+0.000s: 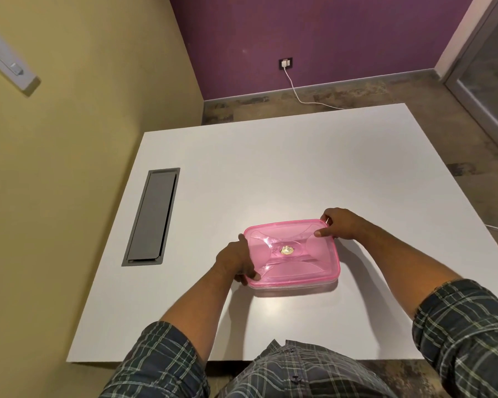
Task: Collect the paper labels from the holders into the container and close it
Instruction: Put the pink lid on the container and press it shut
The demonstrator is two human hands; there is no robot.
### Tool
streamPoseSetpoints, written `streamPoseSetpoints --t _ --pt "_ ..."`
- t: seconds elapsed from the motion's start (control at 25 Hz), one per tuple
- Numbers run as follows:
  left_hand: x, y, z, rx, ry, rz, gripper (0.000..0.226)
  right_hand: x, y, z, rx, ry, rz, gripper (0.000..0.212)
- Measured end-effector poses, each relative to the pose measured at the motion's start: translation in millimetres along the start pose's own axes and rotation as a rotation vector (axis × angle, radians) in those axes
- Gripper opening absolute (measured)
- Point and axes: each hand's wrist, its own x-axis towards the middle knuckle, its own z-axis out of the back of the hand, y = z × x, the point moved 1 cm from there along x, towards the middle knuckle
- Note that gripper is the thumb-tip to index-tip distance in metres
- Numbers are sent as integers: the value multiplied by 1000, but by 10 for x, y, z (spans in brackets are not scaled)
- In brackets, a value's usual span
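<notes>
A flat rectangular container with a translucent pink lid [292, 254] lies on the white table [285, 168], lid on top. My left hand [236, 261] grips its left edge, fingers curled round the near left corner. My right hand [338, 224] holds the far right corner, with fingertips on the lid's rim. A small pale round mark sits at the lid's middle. No paper labels or holders are in view; what is inside the container cannot be made out.
A grey cable hatch [151, 216] is set into the table at the left. A yellow wall runs along the left side. A white cable [302, 96] trails over the floor from a wall socket behind the table.
</notes>
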Motion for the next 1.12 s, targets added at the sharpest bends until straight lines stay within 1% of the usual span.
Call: streamPoseSetpoints --t 0.16,0.28,0.36,0.48,0.56,0.68,0.72,0.76,0.84,0.88,0.92,1.0,1.12 --pt "-31 57 -21 -75 46 -10 132 5 15 -14 12 0 -8 46" --pt "-53 101 -23 -130 47 -5 130 -2 20 -20 26 -10 -26 49" --pt "-52 127 -54 -154 59 21 123 -11 9 -14 86 -8 -82 54" --pt "-28 141 -111 -205 95 55 126 -50 -9 -41 161 29 -180 59" --pt "-11 135 -100 -200 95 51 126 -73 -14 -68 145 51 -189 56" --pt "-31 144 -54 -170 51 11 128 -95 -15 -62 175 51 -180 50" --pt "-54 154 -48 -162 38 6 125 -98 -14 -53 184 60 -174 49" --pt "-77 169 -50 -151 29 7 116 -106 -12 -46 185 72 -169 49" --pt "-96 198 -63 -112 12 25 69 -115 -15 -49 178 85 -160 48" --pt "-95 213 -77 -112 19 46 51 -118 -18 -57 175 82 -159 47" --pt "-95 229 -98 -145 37 66 40 -121 -17 -64 171 77 -163 47" --pt "-107 238 -129 -255 72 107 28 -127 -11 -78 166 76 -174 47" --pt "-99 209 -128 -357 78 154 19 -125 -4 -81 156 96 -174 49"
